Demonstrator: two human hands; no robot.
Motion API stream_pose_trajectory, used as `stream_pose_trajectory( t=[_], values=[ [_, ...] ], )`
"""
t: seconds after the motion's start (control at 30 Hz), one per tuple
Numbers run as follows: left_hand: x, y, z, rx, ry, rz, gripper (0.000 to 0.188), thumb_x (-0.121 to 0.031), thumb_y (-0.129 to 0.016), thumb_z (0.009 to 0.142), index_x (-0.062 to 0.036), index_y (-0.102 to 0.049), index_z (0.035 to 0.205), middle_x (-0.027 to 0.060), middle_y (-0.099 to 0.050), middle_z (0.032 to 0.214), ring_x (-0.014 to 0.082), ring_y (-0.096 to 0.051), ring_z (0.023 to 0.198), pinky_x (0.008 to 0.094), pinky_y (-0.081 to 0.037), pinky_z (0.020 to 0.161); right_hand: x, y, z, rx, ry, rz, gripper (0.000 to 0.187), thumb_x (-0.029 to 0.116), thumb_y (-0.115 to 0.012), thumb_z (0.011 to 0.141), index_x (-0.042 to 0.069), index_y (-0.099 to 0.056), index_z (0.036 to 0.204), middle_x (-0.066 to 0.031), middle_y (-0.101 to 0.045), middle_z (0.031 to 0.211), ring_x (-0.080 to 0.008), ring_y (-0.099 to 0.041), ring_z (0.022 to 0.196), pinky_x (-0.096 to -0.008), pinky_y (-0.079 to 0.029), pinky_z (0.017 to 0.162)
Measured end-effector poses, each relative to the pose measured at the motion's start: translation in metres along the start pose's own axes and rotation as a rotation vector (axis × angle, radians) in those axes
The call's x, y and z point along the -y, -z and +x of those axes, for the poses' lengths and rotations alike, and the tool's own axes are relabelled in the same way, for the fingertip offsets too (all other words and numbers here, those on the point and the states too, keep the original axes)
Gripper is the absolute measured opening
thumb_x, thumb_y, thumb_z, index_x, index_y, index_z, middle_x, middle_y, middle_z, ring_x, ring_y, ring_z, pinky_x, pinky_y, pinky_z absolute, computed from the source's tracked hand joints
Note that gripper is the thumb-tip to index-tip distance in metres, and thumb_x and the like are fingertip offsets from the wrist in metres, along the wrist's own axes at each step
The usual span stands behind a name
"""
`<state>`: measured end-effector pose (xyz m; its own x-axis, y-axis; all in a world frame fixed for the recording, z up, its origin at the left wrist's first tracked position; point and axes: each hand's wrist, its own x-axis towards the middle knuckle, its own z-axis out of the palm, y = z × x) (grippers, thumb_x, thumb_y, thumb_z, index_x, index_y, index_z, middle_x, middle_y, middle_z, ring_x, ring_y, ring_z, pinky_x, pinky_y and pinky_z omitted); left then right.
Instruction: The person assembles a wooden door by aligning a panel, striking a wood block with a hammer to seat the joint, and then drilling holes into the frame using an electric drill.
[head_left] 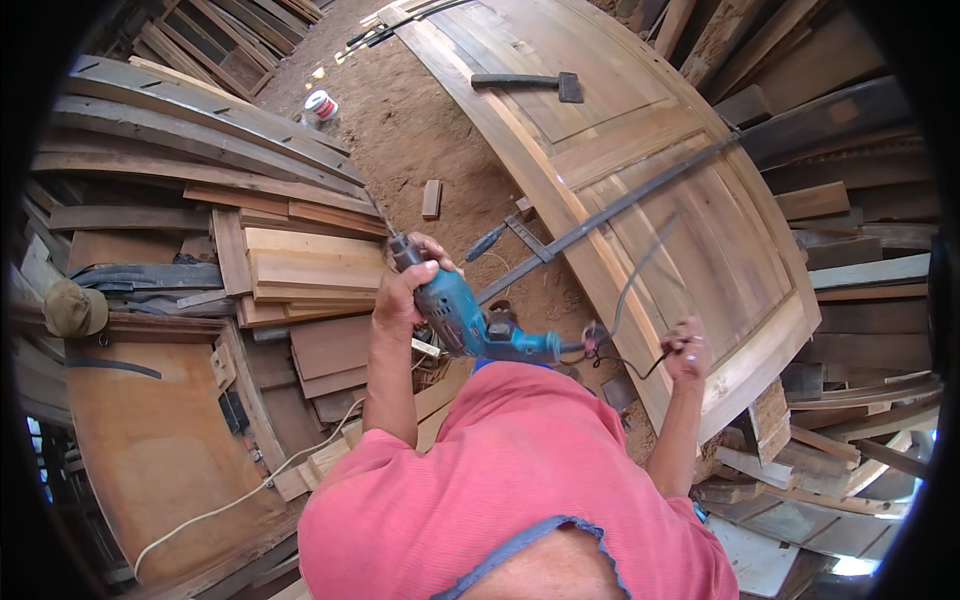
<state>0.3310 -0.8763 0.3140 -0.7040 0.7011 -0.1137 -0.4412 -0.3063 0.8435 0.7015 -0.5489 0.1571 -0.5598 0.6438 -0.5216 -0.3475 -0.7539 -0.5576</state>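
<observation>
**Person holding a teal electric drill beside a wooden door**

Seen from above, a person in a pink shirt (520,480) stands on a sawdust floor (420,130). The left hand (405,285) is wrapped tight around a teal electric drill (455,315), just left of a large panelled wooden door (640,180) lying flat. The right hand (686,352) pinches the drill's black cord (630,290) at the door's near edge. A hammer (530,83) rests on the door's far end; stacked planks (300,265) lie left of the door.

Teal electric drill (455,312) held aloft, bit up-left, black cord (635,275) trailing right.
</observation>
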Motion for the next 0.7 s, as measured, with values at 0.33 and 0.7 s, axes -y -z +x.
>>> stream_pose_trajectory(
  t=[0.33, 0.7],
  values=[
    [0.002, 0.057, 0.023, -0.145, 0.102, 0.178, 0.029, -0.011, -0.072, 0.081, -0.0059, -0.061, 0.107, 0.0095, -0.068, 0.093, 0.018, -0.067, 0.088, 0.0331, -0.056, 0.08, 0.061, 0.028, -0.001, -0.428, 0.27, -0.842, 0.032, 0.025, -0.063, 0.094, 0.001, -0.061, 0.115, -0.0113, -0.062, 0.091, -0.0231, -0.059, 0.082, -0.0399, -0.051, 0.083],
    [0.024, 0.1, 0.214, 0.137, 0.455, 0.256, 0.042, -0.015, -0.074, 0.081, -0.0066, -0.058, 0.119, 0.0106, -0.069, 0.1, 0.0172, -0.065, 0.091, 0.0337, -0.056, 0.079, -0.151, -0.339, 0.05, 0.26, 0.273, -1.578, 0.069, 0.037, -0.069, 0.091, 0.003, -0.042, 0.145, -0.0237, -0.065, 0.124, -0.0389, -0.065, 0.111, -0.0473, -0.05, 0.098]
  ],
)
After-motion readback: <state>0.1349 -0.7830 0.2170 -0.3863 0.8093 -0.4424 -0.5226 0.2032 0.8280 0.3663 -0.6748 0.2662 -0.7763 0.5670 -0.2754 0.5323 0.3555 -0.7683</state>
